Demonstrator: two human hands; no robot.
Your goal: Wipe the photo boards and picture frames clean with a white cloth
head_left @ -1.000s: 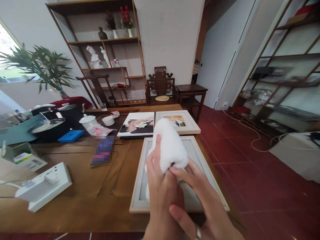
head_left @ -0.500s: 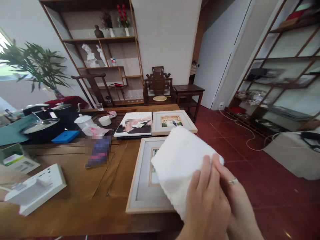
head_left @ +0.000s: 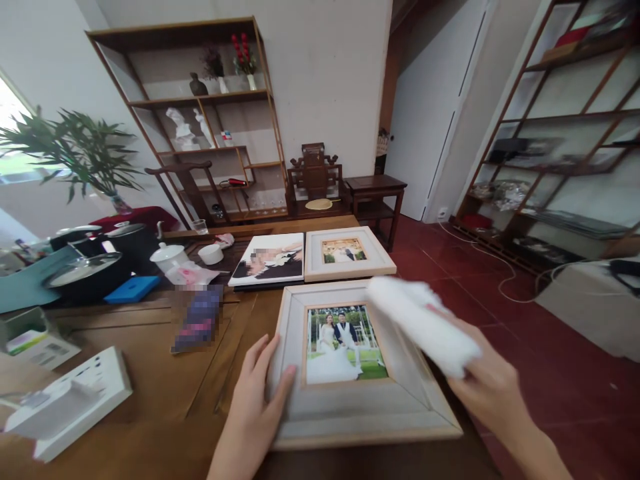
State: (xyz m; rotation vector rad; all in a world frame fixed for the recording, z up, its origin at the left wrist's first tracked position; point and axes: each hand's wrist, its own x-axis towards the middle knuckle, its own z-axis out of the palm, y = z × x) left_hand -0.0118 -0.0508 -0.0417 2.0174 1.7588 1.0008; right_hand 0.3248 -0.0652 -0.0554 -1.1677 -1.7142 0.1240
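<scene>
A pale framed wedding photo (head_left: 350,407) lies flat on the wooden table (head_left: 150,373) right in front of me. My left hand (head_left: 257,400) rests on its left edge, thumb on the frame and fingers stretched flat. My right hand (head_left: 487,387) hovers over the frame's right side, closed around a folded white cloth (head_left: 423,323). The cloth sticks out up and to the left, above the frame's upper right corner.
Beyond lie a second framed photo (head_left: 346,253) and a frameless print (head_left: 270,259). Further left are a white box (head_left: 70,400), a blue pad (head_left: 133,288), a white teapot (head_left: 167,257) and black pots (head_left: 90,267). The table's right edge drops to red floor tiles (head_left: 500,320).
Both hands held the cloth over the frame before. Now my left hand has let go and rests on the frame's left edge, while my right hand carried the cloth to the right, uncovering the photo.
</scene>
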